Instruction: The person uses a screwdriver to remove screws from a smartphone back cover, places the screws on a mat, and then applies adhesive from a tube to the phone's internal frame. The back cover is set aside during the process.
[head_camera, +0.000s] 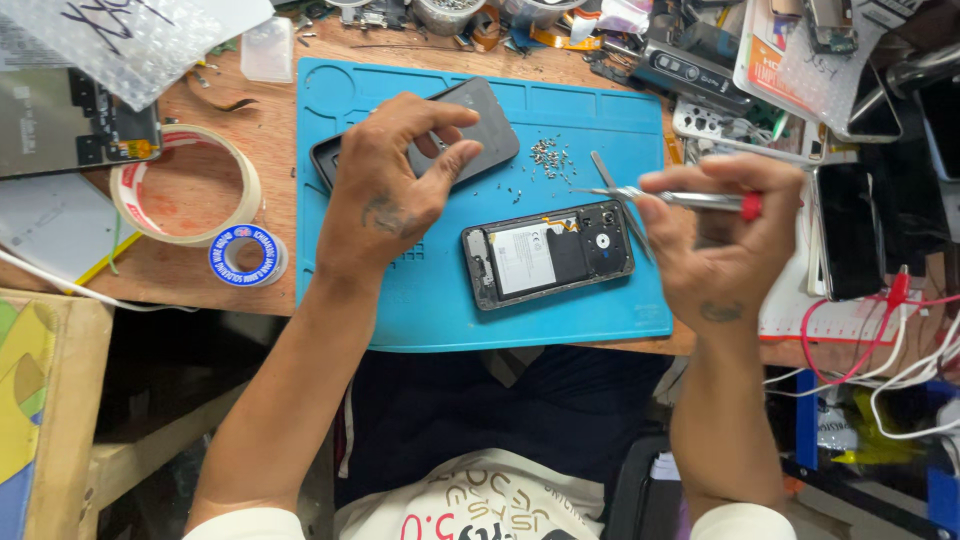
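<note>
Pinching a red-capped screwdriver (700, 200) and tweezers (622, 205), the right hand (725, 235) hovers just past the opened phone (548, 252).

Left hand (395, 185) fingers curl onto the dark back cover (470, 125), steadying it clear of the phone. Loose screws (545, 158) sit between both hands on the blue mat (380, 300); tape rolls (185, 185) and clutter ring the wooden bench (270, 110).

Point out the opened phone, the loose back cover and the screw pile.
opened phone (548, 254), head view, on its white battery.
back cover (490, 125), head view, on its bare upper right part.
screw pile (546, 158), head view, on the cluster's middle.
</note>
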